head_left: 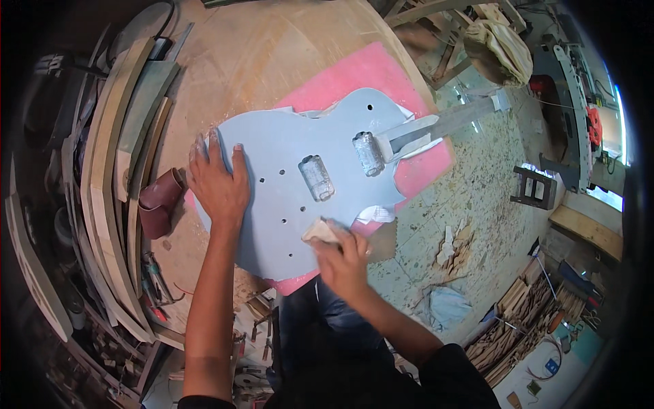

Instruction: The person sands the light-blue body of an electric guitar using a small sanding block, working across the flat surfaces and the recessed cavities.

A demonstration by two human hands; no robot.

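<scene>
The biggest risk here, as I judge it, is the grey guitar body [293,184] skidding on the pink pad [361,75] beneath it, since only the flat left hand [219,184] is pinning it while the right hand [340,259] is rubbing along the near edge; a hard stroke could be pushing the body away from the person or rounding that edge unevenly. The folded piece of sandpaper [320,232] could also be catching on the small drilled holes lying between the two hands, or wandering toward the masked pickup cavities [317,177] just beyond the right hand. The left hand is lying open, palm down, fingers spread and pointing away from the person, pressing on the body's far-left portion, with its forearm running straight up from the lower edge. The right hand is curling closed around the sandpaper, knuckles up, wrist bent inward, holding it against the body's lower edge. A roll of dark red abrasive [160,201] is resting just left of the left hand.
</scene>
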